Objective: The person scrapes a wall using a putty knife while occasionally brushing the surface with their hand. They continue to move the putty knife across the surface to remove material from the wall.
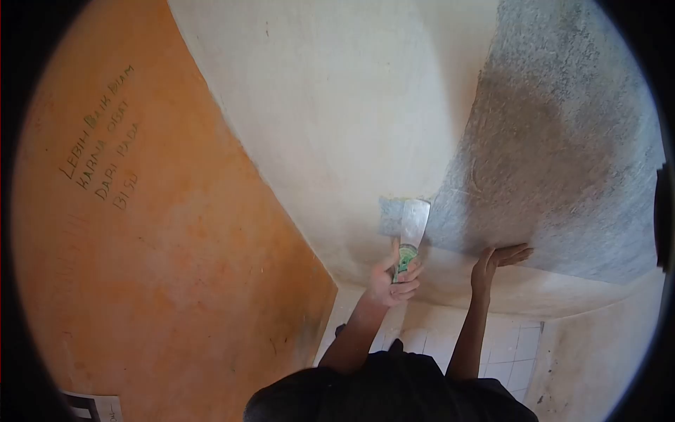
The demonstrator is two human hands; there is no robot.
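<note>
Your left hand (397, 287) wraps round the putty knife (413, 232), likely so its thin blade (417, 215) can lie flat on the wall (337, 105), beside the gray patch (552, 162). Your right hand (505, 257), stretched out and empty, seems to lean there, maybe for balance.

Orange wall (211, 246), dark handwriting (105, 144), white tiles (500, 352)

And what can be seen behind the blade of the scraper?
The wall: a grey patch shows left of the blade, a larger grey area to its right. The surface directly behind the blade is covered, so cannot be seen.
</note>
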